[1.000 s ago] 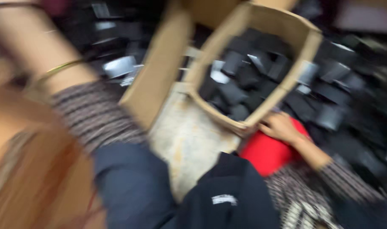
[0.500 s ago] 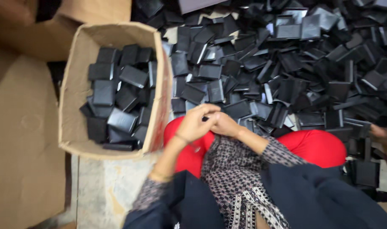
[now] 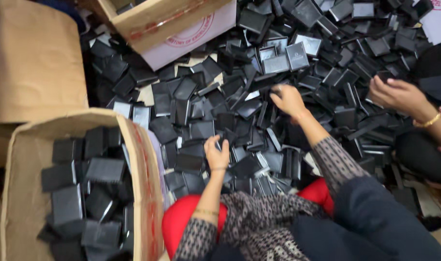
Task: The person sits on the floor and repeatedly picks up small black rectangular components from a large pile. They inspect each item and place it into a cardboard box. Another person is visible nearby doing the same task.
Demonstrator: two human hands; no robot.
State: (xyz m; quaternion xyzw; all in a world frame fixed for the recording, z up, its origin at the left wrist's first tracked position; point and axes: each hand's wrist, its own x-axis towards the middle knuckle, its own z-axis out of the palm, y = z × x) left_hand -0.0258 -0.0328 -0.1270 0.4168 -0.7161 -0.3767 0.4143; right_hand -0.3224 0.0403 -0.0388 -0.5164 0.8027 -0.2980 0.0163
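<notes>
Head view, left to right: near-left carton (image 3: pixel 25 159) holds stacked black boxes. Left hand (image 3: pixel 217 153) fingers pinching one small black box (image 3: pixel 224 143) over the floor pile (image 3: pixel 259 116); right hand (image 3: pixel 288 99) fingers spread on the pile. Risk: loose heap slides, pinched box slips.

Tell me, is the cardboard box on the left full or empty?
Partly full: the open cardboard box holds a loose heap of small black boxes, with bare wall above them.
</notes>
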